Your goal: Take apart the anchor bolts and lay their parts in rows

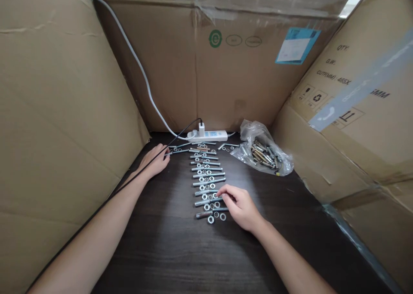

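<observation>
A column of metal expansion bolts (pixel 209 184) lies on the dark tabletop, with small nuts (pixel 211 219) and flat washers (pixel 223 217) between them. My right hand (pixel 241 207) rests at the column's right side, thumb and index finger close together. Its fingertips meet a washer (pixel 214 196) and cover the ends of the bolts beneath; whether anything is pinched there is hidden. At the back left, my left hand (pixel 154 161) is curled with its fingertips at the near end of a long bolt (pixel 179 151). What lies inside those fingers cannot be made out.
A clear plastic bag (pixel 264 152) of loose bolts sits at the back right. Behind the column stands a white power strip (pixel 219 135) with a plugged-in charger (pixel 201 129). A black cable (pixel 135 175) crosses over my left arm. Cardboard walls (pixel 174 70) enclose three sides.
</observation>
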### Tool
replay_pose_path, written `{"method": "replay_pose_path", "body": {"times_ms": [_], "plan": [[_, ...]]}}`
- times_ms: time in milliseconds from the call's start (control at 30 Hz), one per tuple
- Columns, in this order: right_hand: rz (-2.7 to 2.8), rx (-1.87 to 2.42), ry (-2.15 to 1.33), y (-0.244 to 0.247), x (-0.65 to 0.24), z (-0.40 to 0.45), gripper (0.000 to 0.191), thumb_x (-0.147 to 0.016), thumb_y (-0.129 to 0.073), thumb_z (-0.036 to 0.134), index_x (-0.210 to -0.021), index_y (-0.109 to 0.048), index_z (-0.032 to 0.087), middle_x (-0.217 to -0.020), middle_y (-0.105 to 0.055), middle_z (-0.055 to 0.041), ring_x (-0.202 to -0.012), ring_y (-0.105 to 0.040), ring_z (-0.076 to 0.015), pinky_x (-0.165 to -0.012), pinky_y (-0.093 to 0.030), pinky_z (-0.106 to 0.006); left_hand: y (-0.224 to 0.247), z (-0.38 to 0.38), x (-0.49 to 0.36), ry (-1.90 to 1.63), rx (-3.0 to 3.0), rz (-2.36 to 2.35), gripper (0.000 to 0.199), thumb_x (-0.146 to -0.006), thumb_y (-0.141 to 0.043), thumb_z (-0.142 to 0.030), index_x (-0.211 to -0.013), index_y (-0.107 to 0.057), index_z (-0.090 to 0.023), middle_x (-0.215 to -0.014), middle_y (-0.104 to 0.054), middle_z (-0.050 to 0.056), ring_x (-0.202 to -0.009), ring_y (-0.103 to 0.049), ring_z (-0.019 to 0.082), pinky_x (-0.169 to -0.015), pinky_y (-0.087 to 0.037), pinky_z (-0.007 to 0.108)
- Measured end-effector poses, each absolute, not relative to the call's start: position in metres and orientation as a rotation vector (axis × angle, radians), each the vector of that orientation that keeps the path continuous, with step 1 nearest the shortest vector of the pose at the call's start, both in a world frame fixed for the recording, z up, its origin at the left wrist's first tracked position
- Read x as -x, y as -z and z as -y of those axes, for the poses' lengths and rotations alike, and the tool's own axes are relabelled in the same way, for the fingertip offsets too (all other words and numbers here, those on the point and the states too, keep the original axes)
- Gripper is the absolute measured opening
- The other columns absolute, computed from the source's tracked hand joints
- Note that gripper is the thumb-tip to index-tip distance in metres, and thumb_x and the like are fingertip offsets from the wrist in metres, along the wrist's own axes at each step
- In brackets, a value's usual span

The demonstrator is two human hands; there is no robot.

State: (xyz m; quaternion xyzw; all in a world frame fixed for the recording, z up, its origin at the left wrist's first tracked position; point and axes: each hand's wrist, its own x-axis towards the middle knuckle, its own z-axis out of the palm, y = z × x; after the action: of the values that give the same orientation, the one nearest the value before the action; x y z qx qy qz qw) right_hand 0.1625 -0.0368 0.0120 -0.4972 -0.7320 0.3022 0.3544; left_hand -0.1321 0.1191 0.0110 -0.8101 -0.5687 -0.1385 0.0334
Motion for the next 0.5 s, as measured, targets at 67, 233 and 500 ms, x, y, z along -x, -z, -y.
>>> {"method": "replay_pose_path", "body": {"times_ms": [67,233,500], "plan": [[1.892,1.289,-0.782,-0.0118,-0.1624,0.0368,0.020,-0.085,-0.043,0.016,-0.083,-0.062,0.019,-0.075,-0.063,-0.0006,-0.066,-0.054,-0.0133,-0.061,-0.038,-0.023,-0.0098,-0.1198,0.1318,0.437,2.507,1.730,0.019,-0.086,-0.040,-0.030,-0.095,-0.053,-0.020,-0.091,-0.052,0.005,-0.085,-0.053,0.022,-0.073,-0.042,0.031],[1.892,1.302,-0.774,-0.0111,-0.1617,0.0367,0.019,-0.085,-0.043,0.017,-0.083,-0.062,0.019,-0.074,-0.063,-0.0003,-0.063,-0.053,-0.0128,-0.058,-0.037,-0.023,-0.0084,-0.1212,0.1309,0.501,2.522,1.755,0.020,-0.086,-0.041,-0.028,-0.101,-0.052,-0.020,-0.096,-0.052,0.006,-0.090,-0.052,0.022,-0.078,-0.041,0.031],[1.900,1.305,-0.774,-0.0109,-0.1619,0.0370,0.019,-0.085,-0.043,0.017,-0.084,-0.062,0.019,-0.073,-0.062,0.0000,-0.062,-0.053,-0.0129,-0.058,-0.036,-0.023,-0.0079,-0.1243,0.1323,0.538,2.566,1.741,0.018,-0.088,-0.037,-0.029,-0.095,-0.052,-0.021,-0.094,-0.054,0.005,-0.090,-0.053,0.020,-0.078,-0.041,0.029]]}}
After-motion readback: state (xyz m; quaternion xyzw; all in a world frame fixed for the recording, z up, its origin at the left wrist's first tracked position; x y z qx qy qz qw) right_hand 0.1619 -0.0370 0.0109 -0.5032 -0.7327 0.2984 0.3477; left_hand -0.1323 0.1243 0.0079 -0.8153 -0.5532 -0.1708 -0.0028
